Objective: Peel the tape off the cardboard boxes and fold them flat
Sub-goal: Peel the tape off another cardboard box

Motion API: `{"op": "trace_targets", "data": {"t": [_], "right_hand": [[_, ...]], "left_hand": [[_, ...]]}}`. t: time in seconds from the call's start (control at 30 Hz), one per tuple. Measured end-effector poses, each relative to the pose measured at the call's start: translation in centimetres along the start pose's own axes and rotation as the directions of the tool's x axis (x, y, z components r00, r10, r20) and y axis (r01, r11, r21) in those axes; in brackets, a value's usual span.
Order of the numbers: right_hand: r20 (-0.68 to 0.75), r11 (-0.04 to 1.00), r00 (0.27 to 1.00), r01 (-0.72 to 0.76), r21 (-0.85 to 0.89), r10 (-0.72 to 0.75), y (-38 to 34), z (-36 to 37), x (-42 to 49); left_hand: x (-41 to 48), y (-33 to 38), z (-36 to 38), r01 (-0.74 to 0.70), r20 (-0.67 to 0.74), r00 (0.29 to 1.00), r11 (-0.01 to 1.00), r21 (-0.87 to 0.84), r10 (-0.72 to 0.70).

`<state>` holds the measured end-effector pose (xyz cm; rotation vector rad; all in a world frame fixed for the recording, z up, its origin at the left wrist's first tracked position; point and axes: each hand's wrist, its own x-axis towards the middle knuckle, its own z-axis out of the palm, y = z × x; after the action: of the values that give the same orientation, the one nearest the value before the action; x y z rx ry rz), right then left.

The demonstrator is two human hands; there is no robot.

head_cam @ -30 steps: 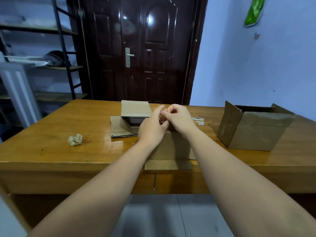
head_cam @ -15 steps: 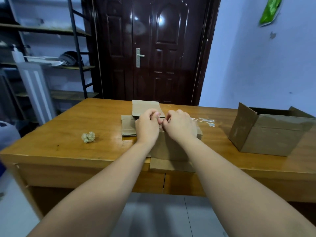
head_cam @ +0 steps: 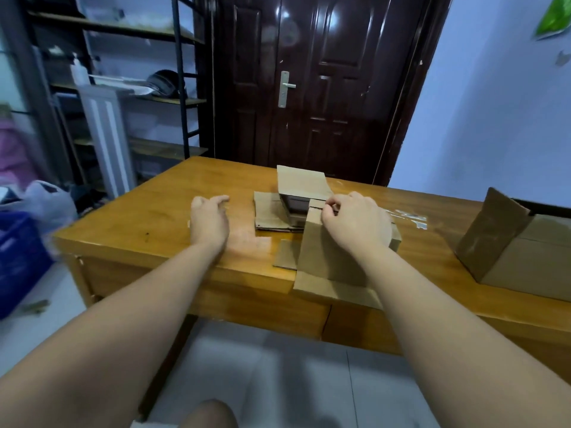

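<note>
Cardboard box [head_cam: 327, 251] sits at the near edge of the wooden tabletop [head_cam: 154, 223], one flap hanging over the front. The right hand [head_cam: 355, 223] rests on top of it, fingers curled and pinching at the upper edge. The left hand [head_cam: 208, 220] hovers over bare wood to the left, loosely open and holding nothing. Just behind lies flattened cardboard [head_cam: 268, 211] with a flap standing up. A second open box [head_cam: 519, 248] stands well apart on the right, and clear tape strips [head_cam: 411, 216] lie between them.
</note>
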<state>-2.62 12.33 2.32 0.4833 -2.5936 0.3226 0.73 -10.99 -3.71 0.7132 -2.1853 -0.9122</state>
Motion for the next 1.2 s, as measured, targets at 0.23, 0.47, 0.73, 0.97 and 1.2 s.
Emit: {"op": "trace_targets", "data": {"t": [0.23, 0.47, 0.73, 0.97, 1.2], "right_hand": [[-0.012, 0.999, 1.000, -0.022, -0.024, 0.021, -0.2, 0.0, -0.1], [-0.016, 0.999, 1.000, -0.025, -0.036, 0.024, -0.2, -0.2, -0.2], [-0.017, 0.999, 1.000, -0.010, -0.038, 0.010, -0.2, 0.0, -0.3], [-0.026, 0.999, 1.000, -0.011, -0.037, 0.010, -0.1, 0.0, -0.2], [-0.027, 0.999, 1.000, -0.012, -0.048, 0.011, -0.2, 0.0, -0.2]], "left_hand": [[0.0, -3.1, 0.3, -0.100, 0.054, 0.994, 0.983, 0.157, 0.093], [-0.9, -2.8, 0.5, -0.155, -0.053, 0.983, 0.952, 0.266, 0.174], [0.3, -3.6, 0.4, 0.052, -0.006, 0.999, 0.981, 0.187, -0.052], [0.7, -3.3, 0.3, 0.085, 0.048, 0.994, 0.981, 0.174, -0.095], [-0.1, -3.1, -0.1, -0.003, -0.007, 1.000, 0.997, 0.077, 0.003]]}}
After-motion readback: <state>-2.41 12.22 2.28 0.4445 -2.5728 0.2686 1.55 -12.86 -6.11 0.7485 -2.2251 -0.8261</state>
